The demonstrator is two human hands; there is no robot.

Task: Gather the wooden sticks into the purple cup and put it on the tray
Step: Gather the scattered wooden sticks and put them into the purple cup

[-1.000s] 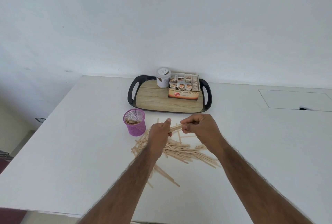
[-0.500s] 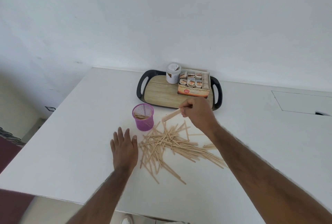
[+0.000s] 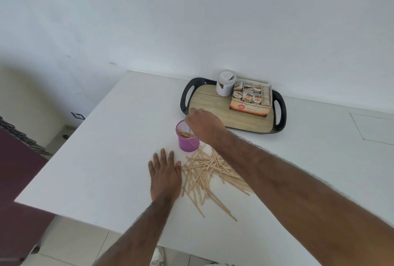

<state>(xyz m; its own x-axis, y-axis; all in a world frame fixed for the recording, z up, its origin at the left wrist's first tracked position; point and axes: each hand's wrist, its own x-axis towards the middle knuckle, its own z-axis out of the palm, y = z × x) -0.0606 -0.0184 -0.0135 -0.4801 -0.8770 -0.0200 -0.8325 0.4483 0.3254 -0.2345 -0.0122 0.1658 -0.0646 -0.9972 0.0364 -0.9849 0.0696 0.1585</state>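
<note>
A purple mesh cup (image 3: 188, 141) stands on the white table (image 3: 110, 159), in front of the tray's left end, with wooden sticks (image 3: 185, 133) leaning inside it. My right hand (image 3: 203, 126) hovers over the cup's mouth, fingers curled down onto the tops of those sticks. Several more loose wooden sticks (image 3: 204, 172) lie in a heap just in front of the cup, partly under my right forearm. My left hand (image 3: 165, 173) rests flat on the table, fingers spread, touching the heap's left edge. The black-rimmed tray (image 3: 213, 108) with a wood-look floor sits behind the cup.
On the tray's far side stand a white jar (image 3: 225, 83) and a cardboard box of sachets (image 3: 251, 100). The table's left edge drops to the floor and a dark red surface (image 3: 19, 180). A wall rises right behind the tray.
My left hand let go of the bundle and settled flat on the table. My right hand carried the sticks left and down from near the tray to the cup's mouth.
</note>
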